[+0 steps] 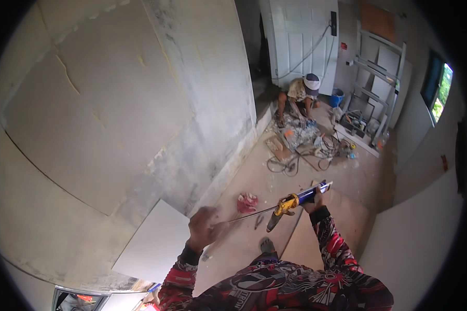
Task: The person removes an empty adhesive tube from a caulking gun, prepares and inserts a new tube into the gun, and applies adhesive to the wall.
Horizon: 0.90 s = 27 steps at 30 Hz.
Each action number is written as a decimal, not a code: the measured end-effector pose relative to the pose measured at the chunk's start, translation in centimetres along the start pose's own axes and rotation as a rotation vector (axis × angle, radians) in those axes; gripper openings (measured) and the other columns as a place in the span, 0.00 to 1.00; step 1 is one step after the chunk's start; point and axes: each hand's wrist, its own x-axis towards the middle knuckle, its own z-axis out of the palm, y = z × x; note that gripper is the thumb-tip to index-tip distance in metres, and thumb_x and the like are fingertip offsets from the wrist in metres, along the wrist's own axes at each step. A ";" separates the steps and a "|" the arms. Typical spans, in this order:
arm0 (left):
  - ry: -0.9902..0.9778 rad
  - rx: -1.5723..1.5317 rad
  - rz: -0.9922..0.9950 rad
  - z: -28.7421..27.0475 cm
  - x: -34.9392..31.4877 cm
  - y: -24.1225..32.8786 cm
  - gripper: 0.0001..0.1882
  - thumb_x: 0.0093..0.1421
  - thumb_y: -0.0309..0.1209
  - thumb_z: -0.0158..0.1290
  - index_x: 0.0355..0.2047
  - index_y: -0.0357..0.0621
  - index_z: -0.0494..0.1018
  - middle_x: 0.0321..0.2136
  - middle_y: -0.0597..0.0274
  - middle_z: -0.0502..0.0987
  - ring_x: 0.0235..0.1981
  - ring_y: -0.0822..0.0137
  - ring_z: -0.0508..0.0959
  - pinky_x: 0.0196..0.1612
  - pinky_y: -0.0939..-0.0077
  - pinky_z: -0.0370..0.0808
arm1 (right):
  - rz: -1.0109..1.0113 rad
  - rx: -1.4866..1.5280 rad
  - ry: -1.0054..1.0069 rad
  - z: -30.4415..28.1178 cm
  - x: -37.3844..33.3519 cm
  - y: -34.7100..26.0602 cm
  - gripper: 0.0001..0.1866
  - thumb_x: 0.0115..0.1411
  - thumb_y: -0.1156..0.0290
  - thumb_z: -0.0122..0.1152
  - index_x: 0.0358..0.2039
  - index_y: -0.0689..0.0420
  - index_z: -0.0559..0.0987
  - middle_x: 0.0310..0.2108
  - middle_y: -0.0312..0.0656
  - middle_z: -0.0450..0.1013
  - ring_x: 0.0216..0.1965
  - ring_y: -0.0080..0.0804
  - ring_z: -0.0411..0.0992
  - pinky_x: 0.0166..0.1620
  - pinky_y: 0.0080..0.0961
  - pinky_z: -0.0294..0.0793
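Note:
A caulking gun [286,204] with a yellow frame and dark handle lies across the space before my body, carrying a blue sealant cartridge [307,195] with a pale nozzle. My right hand [313,203] is closed around the cartridge near its front end. The gun's thin metal rod [252,214] sticks out far to the rear, toward my left hand [204,227]. That hand is smeared by motion; its fingers look curled around the rod's end.
A person [298,98] crouches by the white door [303,41], among cables and tools. A red-and-white cloth or glove [247,202] lies on the floor. A board [158,243] leans at the left wall. A metal ladder-like frame [381,78] and blue bucket [337,97] stand far right.

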 end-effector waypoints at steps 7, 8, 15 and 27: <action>0.175 -1.334 -0.883 15.7 -6.3 -2.0 0.38 0.62 0.49 0.59 0.63 0.37 0.62 0.52 0.54 0.74 0.53 0.61 0.76 0.54 0.66 0.75 | 0.076 0.002 -0.162 -1.6 4.7 -1.5 0.42 0.68 0.34 0.40 0.65 0.59 0.60 0.67 0.53 0.59 0.67 0.59 0.58 0.66 0.72 0.47; -0.054 -1.182 -0.832 19.2 -7.1 -1.6 0.36 0.62 0.44 0.60 0.63 0.37 0.62 0.54 0.55 0.74 0.55 0.61 0.75 0.56 0.65 0.73 | 0.105 -0.022 -0.218 -1.7 5.8 -0.9 0.42 0.68 0.34 0.39 0.66 0.59 0.59 0.68 0.53 0.59 0.68 0.59 0.57 0.66 0.71 0.47; -0.403 -1.036 -0.885 33.8 -8.2 -3.3 0.33 0.61 0.26 0.61 0.65 0.38 0.61 0.60 0.58 0.71 0.63 0.63 0.70 0.64 0.66 0.66 | 0.311 -0.128 -0.484 -0.3 17.1 1.7 0.40 0.69 0.34 0.34 0.58 0.62 0.67 0.57 0.55 0.69 0.58 0.56 0.67 0.64 0.66 0.56; 0.065 -1.225 -1.141 34.9 -4.4 -3.2 0.19 0.67 0.37 0.55 0.51 0.35 0.72 0.40 0.60 0.77 0.43 0.73 0.76 0.45 0.74 0.77 | 0.463 -0.364 -0.682 10.2 17.4 2.3 0.34 0.59 0.45 0.67 0.54 0.58 0.69 0.52 0.50 0.71 0.56 0.51 0.67 0.62 0.63 0.63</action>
